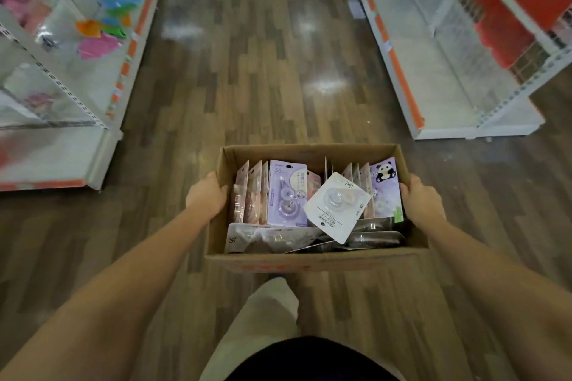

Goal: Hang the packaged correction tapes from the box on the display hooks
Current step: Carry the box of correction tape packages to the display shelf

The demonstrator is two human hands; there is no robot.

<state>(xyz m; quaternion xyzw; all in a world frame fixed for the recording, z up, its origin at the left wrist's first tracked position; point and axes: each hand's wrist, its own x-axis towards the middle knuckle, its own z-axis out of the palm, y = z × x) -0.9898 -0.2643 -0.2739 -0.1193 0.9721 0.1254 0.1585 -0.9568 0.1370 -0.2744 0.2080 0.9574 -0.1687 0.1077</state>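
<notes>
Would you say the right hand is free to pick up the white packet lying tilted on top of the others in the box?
Probably not yet. Nothing covers the white packet, but the right hand grips the box by its side wall, and the left hand holds the opposite wall, so the box would need setting down first.

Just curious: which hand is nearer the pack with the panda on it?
Right. The right hand grips the box wall right beside the panda pack; the left hand grips the opposite wall, across the box.
</notes>
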